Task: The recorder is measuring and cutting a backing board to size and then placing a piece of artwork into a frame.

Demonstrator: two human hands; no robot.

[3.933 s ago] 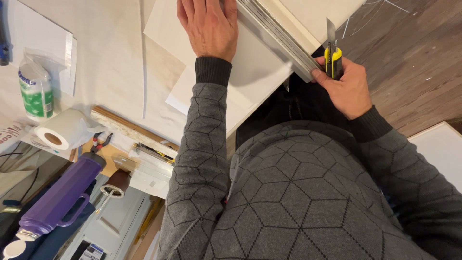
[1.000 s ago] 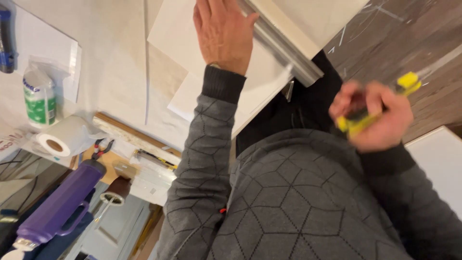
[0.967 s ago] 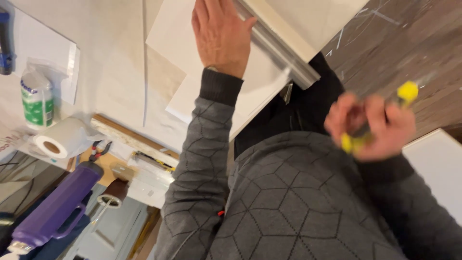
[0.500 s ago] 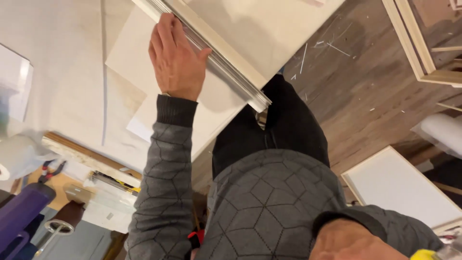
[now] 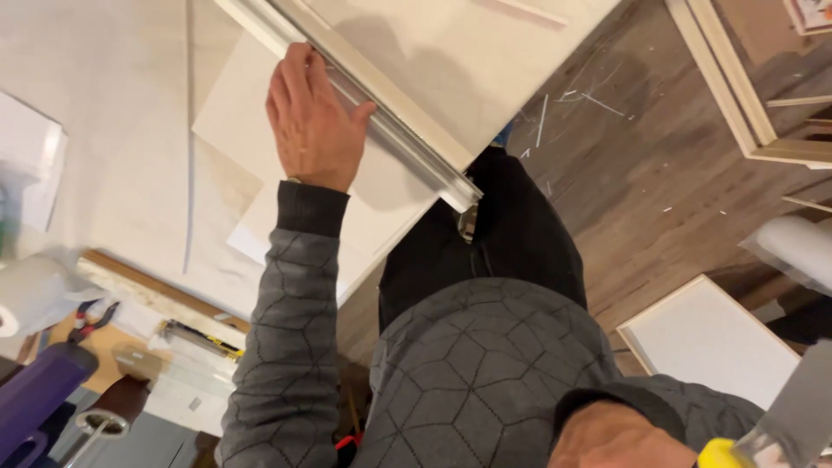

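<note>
Upper centre of the frame, our left hand (image 5: 314,121) lies flat, fingers spread, pressing the metal straightedge (image 5: 381,139) onto the white board (image 5: 485,61) on the bench (image 5: 95,130). We'd judge firm, even pressure keeps that edge from slipping. Bottom right corner, our right hand (image 5: 615,438) sits well away from the board, closed around a yellow-handled utility knife (image 5: 780,425), blade pointing up.
</note>
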